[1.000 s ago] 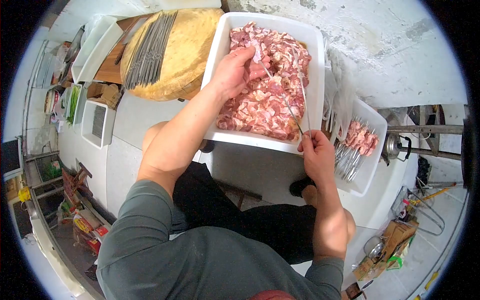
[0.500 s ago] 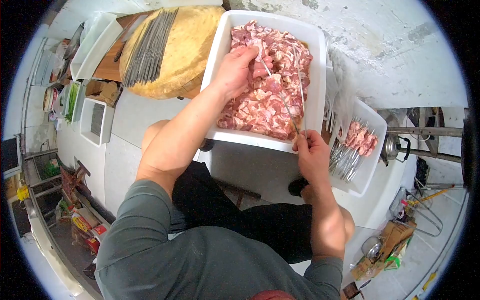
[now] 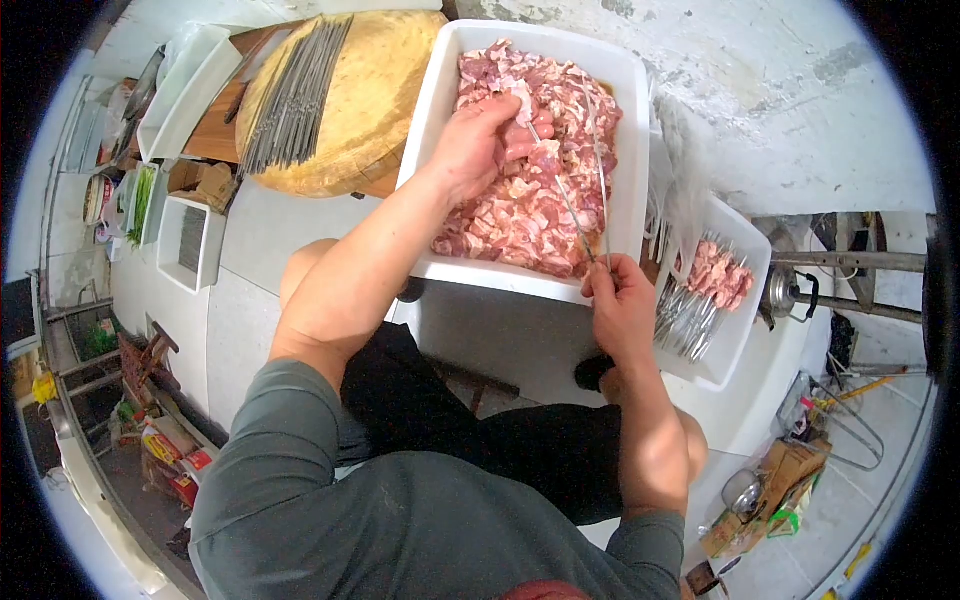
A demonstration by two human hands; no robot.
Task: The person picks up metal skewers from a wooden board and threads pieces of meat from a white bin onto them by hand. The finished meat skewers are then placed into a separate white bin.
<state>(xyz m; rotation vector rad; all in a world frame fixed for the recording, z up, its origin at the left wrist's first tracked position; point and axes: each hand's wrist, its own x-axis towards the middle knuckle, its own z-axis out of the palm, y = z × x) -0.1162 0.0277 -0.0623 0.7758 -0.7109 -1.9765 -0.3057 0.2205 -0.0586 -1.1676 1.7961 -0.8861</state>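
Note:
A white tub (image 3: 420, 150) holds a heap of cut raw meat (image 3: 510, 215). Over the heap, my left hand (image 3: 485, 140) pinches a piece of meat at the upper end of a thin metal skewer (image 3: 570, 207). My right hand (image 3: 618, 290), closed at the tub's near right corner, grips the lower end of that skewer. A second skewer (image 3: 600, 165) runs from the same hand up across the meat. One meat piece (image 3: 545, 158) sits on or against the first skewer, below my left fingers.
Bare skewers (image 3: 300, 90) lie on a round wooden board (image 3: 385, 90) at the upper left. On the right, a white tray (image 3: 715, 370) holds skewered meat (image 3: 718, 275). A kettle (image 3: 785, 292) stands beyond it. A small white bin (image 3: 208, 250) is at the left.
A meat piece now shows lower on the skewer, below my left fingers. My left hand still pinches at the skewer's upper end; my right hand has hardly moved.

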